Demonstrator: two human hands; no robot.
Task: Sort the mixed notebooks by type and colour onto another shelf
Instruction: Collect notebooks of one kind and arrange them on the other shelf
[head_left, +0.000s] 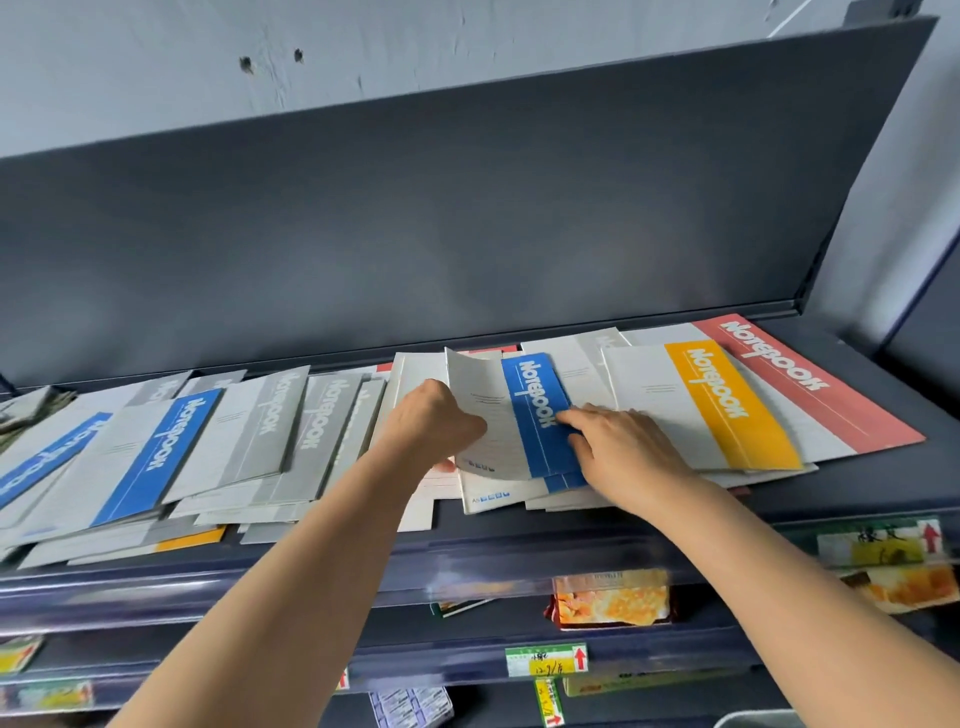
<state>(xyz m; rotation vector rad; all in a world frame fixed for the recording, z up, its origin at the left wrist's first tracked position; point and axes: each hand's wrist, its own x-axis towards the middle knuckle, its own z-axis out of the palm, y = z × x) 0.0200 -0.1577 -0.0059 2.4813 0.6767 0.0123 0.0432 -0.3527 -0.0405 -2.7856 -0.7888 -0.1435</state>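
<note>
Many notebooks lie spread across a dark shelf (857, 499). In the middle sits a small blue-banded notebook (535, 395), its left edge curling up. My left hand (431, 421) grips that white left edge, fingers closed around it. My right hand (618, 441) lies flat on the blue band's lower right, fingers spread and pressing down. To the right rest a yellow-banded notebook (727, 405) and a larger red-banded notebook (810, 379). On the left are a blue-banded notebook (161, 457) and several grey-banded notebooks (270, 410).
A dark back panel (415, 234) rises behind the shelf. Below the shelf's front edge, lower shelves hold snack packets (613, 597) and price labels (545, 660). A second blue-banded notebook (36, 467) lies at the far left.
</note>
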